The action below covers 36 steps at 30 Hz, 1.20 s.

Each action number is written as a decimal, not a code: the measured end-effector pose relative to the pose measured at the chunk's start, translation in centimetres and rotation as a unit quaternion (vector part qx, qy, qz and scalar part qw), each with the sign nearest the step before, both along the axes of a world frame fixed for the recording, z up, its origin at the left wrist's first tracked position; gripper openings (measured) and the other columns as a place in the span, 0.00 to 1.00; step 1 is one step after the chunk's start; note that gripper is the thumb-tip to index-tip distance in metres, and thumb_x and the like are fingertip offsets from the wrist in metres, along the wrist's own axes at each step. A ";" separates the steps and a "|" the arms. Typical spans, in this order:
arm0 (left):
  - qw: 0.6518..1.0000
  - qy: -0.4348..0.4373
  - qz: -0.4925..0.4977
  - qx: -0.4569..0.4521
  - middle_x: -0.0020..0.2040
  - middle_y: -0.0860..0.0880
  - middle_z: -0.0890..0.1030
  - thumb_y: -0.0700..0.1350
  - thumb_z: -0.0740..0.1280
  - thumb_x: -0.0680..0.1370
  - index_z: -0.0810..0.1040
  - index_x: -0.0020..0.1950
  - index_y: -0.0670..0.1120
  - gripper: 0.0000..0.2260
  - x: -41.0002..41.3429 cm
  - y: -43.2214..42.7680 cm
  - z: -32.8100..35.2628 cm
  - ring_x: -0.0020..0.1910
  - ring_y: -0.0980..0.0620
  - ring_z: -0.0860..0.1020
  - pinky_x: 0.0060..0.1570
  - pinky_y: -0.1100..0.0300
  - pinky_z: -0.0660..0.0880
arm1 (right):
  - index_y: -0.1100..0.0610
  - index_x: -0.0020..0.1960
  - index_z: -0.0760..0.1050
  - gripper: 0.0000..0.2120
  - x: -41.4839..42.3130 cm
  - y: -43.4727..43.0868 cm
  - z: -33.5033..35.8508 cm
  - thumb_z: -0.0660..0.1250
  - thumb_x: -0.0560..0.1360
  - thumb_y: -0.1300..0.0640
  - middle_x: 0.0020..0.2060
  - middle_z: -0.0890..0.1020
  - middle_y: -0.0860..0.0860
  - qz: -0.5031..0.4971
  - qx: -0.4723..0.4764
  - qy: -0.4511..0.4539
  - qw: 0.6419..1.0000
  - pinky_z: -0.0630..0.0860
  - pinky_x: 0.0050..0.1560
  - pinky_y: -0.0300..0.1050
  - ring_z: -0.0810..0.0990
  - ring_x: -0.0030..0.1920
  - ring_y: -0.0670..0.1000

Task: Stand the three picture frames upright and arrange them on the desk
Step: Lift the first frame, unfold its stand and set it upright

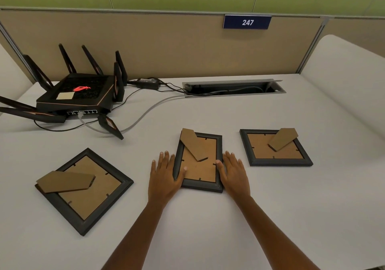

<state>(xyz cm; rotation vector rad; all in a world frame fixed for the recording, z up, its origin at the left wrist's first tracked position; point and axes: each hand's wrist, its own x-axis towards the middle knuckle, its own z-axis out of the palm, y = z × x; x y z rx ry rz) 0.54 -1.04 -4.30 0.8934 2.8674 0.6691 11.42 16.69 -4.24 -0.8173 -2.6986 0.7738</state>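
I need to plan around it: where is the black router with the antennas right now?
In the head view, the black router sits at the desk's far left, near the beige partition, beyond the left face-down frame.

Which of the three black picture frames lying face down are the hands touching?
The middle black wooden picture frame: the left hand and right hand flank its long sides, thumbs on its brown backing. The left frame and right frame lie untouched.
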 end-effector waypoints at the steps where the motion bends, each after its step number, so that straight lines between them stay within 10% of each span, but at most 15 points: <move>1: 1.000 -0.001 -0.001 0.006 0.77 0.45 0.55 0.59 0.52 0.78 0.55 0.74 0.45 0.29 0.0 0.0 -0.1 0.77 0.48 0.49 0.75 0.52 0.43 | 0.59 0.72 0.57 0.24 0.1 0.0 0.1 0.50 0.79 0.48 0.74 0.61 0.54 -0.001 -0.007 0.006 1.000 0.47 0.75 0.47 0.54 0.75 0.52; 13: 0.991 -0.046 0.026 0.121 0.73 0.45 0.65 0.49 0.61 0.78 0.67 0.69 0.43 0.21 1.0 0.0 0.8 0.74 0.47 0.59 0.74 0.53 0.56 | 0.56 0.71 0.59 0.22 3.2 -1.7 -0.1 0.52 0.79 0.51 0.74 0.61 0.50 0.025 -0.046 0.031 0.998 0.40 0.72 0.40 0.52 0.75 0.48; 21: 0.943 -0.185 0.128 0.246 0.72 0.42 0.67 0.42 0.62 0.78 0.67 0.68 0.38 0.19 1.6 2.2 2.6 0.73 0.46 0.60 0.72 0.53 0.56 | 0.58 0.69 0.65 0.22 1.9 -1.9 2.1 0.55 0.78 0.50 0.74 0.59 0.52 -0.031 -0.239 0.044 0.969 0.37 0.74 0.50 0.51 0.75 0.51; 27: 0.923 -0.258 0.145 0.246 0.60 0.39 0.75 0.40 0.61 0.78 0.71 0.63 0.38 0.15 0.4 2.8 5.0 0.59 0.43 0.74 0.53 0.58 0.70 | 0.58 0.68 0.64 0.22 2.2 -0.9 5.1 0.54 0.78 0.47 0.71 0.66 0.56 -0.036 -0.390 0.057 0.918 0.62 0.68 0.48 0.67 0.67 0.53; 36: 0.864 -0.411 0.136 0.258 0.35 0.43 0.75 0.39 0.57 0.79 0.74 0.50 0.37 0.08 -1.2 4.2 11.1 0.30 0.50 0.74 0.23 0.68 0.72 | 0.61 0.64 0.70 0.15 1.6 2.8 7.7 0.53 0.79 0.61 0.63 0.75 0.60 -0.034 -0.423 0.089 0.901 0.70 0.63 0.51 0.75 0.57 0.54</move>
